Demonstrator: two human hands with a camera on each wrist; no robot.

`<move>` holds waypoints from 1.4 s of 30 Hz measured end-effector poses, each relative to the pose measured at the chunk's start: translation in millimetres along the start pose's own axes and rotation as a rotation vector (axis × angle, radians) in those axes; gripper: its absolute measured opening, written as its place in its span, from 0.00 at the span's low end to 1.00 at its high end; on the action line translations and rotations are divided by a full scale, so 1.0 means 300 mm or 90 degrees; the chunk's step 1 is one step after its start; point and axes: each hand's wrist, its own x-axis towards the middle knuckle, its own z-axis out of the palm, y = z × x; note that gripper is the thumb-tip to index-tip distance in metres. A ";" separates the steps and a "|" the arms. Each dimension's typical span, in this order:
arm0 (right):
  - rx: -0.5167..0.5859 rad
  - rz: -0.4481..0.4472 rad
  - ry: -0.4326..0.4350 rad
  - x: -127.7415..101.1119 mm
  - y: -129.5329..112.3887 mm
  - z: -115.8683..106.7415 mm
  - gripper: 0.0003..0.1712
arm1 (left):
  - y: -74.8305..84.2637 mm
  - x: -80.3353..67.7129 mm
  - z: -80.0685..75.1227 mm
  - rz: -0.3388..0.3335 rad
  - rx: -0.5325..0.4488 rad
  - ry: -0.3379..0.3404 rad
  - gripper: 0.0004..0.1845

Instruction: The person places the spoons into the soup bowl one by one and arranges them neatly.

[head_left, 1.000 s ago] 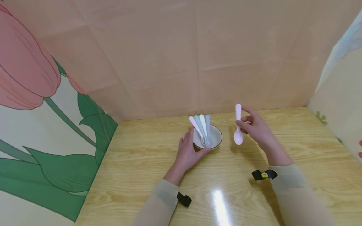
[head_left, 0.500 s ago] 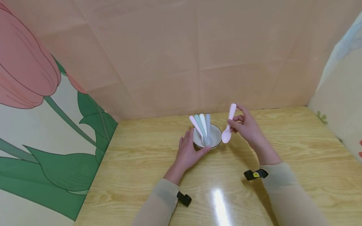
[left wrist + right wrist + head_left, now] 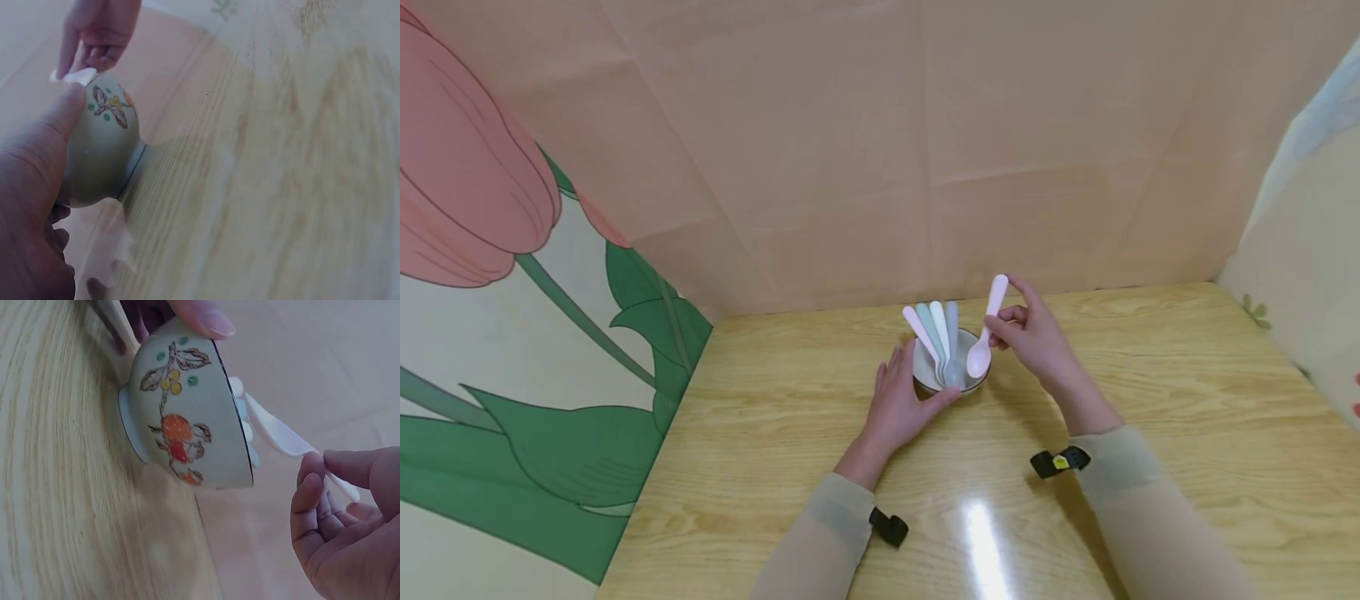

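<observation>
A small bowl (image 3: 967, 344) with a dark rim stands on the table, its outside painted with fruit and leaves in the right wrist view. My left hand (image 3: 897, 406) holds it from the left, thumb at the near rim and fingers along the far side. Several small spoons lean in it, handles up: pink (image 3: 914, 321), pale green (image 3: 927, 323), white (image 3: 937, 320) and grey-blue (image 3: 952, 327). Over the bowl's right edge, my right hand (image 3: 1036, 335) pinches another pink spoon (image 3: 278, 432) by its handle, tilted with its scoop end down.
The wood-grain table (image 3: 760, 467) runs back to a wall covered in plain pinkish sheeting (image 3: 820, 167). To the left rises a panel with a printed tulip (image 3: 467, 158); a pale panel (image 3: 1307, 242) borders the right side. Light reflects off the table near the front.
My right hand has moved left with the pink spoon, from beside the bowl to over its right edge, and the spoon has tilted. My left hand and the bowl have stayed in place.
</observation>
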 end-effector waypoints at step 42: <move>-0.235 -0.044 0.012 0.018 0.063 0.127 0.46 | -0.010 0.002 0.004 0.004 0.004 -0.002 0.59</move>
